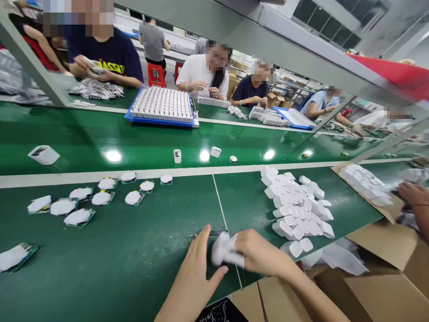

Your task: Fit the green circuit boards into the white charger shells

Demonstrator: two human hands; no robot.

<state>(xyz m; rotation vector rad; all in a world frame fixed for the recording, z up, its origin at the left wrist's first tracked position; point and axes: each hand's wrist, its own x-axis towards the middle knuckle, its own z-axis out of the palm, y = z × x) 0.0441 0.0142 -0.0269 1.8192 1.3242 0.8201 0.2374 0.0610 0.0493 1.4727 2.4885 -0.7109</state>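
My right hand (259,252) is closed on a white plastic housing (219,251), smeared by motion; a second white piece may be in the grip, but the blur hides it. My left hand (197,264) is just to the left, fingers stretched and thumb apart, holding nothing. Behind the housing, a thin dark pen-like tool (214,233) lies on the green bench (134,259). To the right of my hands is a cluster of white plastic housings (298,210). Several circuit boards with white padded tops (78,217) are spread over the left side of the bench.
A green conveyor belt (144,147) carries a few white housings (44,154). Across it, people work beside a blue tray of parts (162,105). Open cardboard boxes (385,273) stand below the bench edge at right, near another person's hand (414,194). A metal beam crosses overhead.
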